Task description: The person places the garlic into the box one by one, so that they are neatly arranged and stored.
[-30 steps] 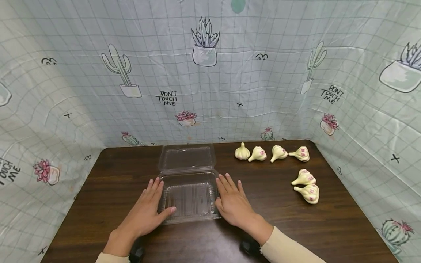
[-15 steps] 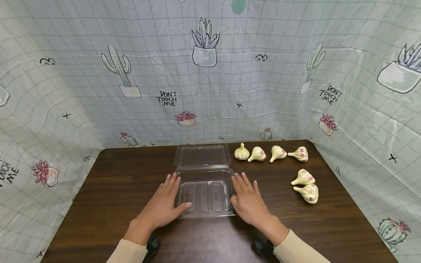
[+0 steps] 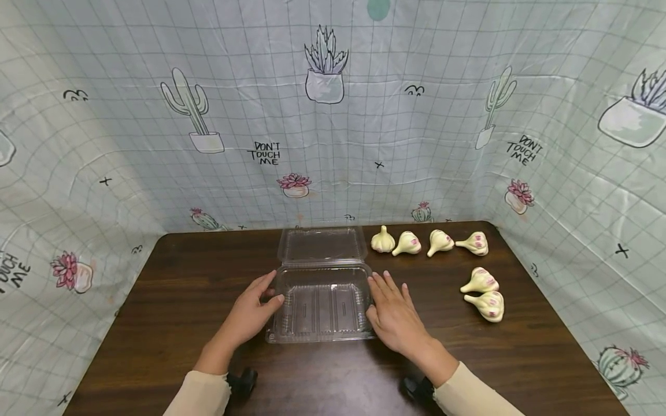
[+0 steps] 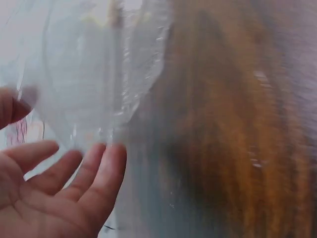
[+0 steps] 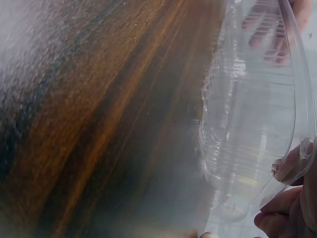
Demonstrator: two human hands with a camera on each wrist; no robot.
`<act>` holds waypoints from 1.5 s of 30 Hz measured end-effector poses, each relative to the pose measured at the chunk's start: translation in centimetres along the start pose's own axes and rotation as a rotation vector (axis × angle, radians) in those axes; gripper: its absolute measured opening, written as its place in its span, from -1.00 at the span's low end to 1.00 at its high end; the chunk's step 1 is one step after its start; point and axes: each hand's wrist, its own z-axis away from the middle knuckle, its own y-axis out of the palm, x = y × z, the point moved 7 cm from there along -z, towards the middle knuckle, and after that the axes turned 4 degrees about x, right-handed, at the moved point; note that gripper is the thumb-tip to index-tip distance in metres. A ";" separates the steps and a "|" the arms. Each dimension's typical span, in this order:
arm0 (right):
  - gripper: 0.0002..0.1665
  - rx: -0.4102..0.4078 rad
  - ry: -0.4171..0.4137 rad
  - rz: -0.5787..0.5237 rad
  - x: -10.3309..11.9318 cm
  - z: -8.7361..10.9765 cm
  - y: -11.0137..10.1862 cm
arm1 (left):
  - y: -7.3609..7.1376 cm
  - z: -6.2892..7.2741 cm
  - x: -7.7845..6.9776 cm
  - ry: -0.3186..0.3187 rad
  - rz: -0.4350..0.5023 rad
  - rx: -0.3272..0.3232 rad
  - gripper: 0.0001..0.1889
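Observation:
A clear plastic clamshell container (image 3: 324, 309) lies on the table with its lid (image 3: 322, 245) folded back toward the wall. My left hand (image 3: 247, 315) is at the container's left rim, thumb near the edge and fingers loosely bent. The left wrist view shows those fingers (image 4: 106, 173) relaxed and spread beside the see-through plastic. Along the right side lies my right hand (image 3: 394, 318), its fingers extended against the wall. In the right wrist view, the right thumb (image 5: 292, 166) appears at the container's rim.
Several garlic bulbs are on the table to the right: a row at the back starts with an upright bulb (image 3: 383, 240), and two more (image 3: 488, 306) lie closer. A patterned curtain (image 3: 333, 138) surrounds the dark wooden table (image 3: 182, 289).
Both hands have slid the container to the right along the table. Since then the left hand has drawn back slightly and bent its fingers, while the right has stayed at the side.

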 end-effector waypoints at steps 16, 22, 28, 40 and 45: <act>-0.32 0.001 -0.006 0.008 -0.2 -0.5 0.2 | -0.9 -1.4 2.0 -0.069 0.548 0.114 -0.29; -0.32 0.007 -0.007 -0.004 -0.3 -0.6 0.3 | -1.2 -1.6 2.1 -0.110 0.574 0.080 -0.34; -0.32 -0.002 -0.010 -0.009 -0.3 -0.6 0.2 | -1.1 -1.6 2.2 -0.127 0.574 0.087 -0.31; -0.33 -0.007 -0.007 -0.013 -0.4 -0.3 0.2 | -1.0 -1.6 1.7 -0.141 0.550 0.062 -0.31; -0.34 -0.023 -0.007 -0.022 -0.7 -0.1 0.1 | -0.8 -1.6 1.5 -0.143 0.548 0.059 -0.30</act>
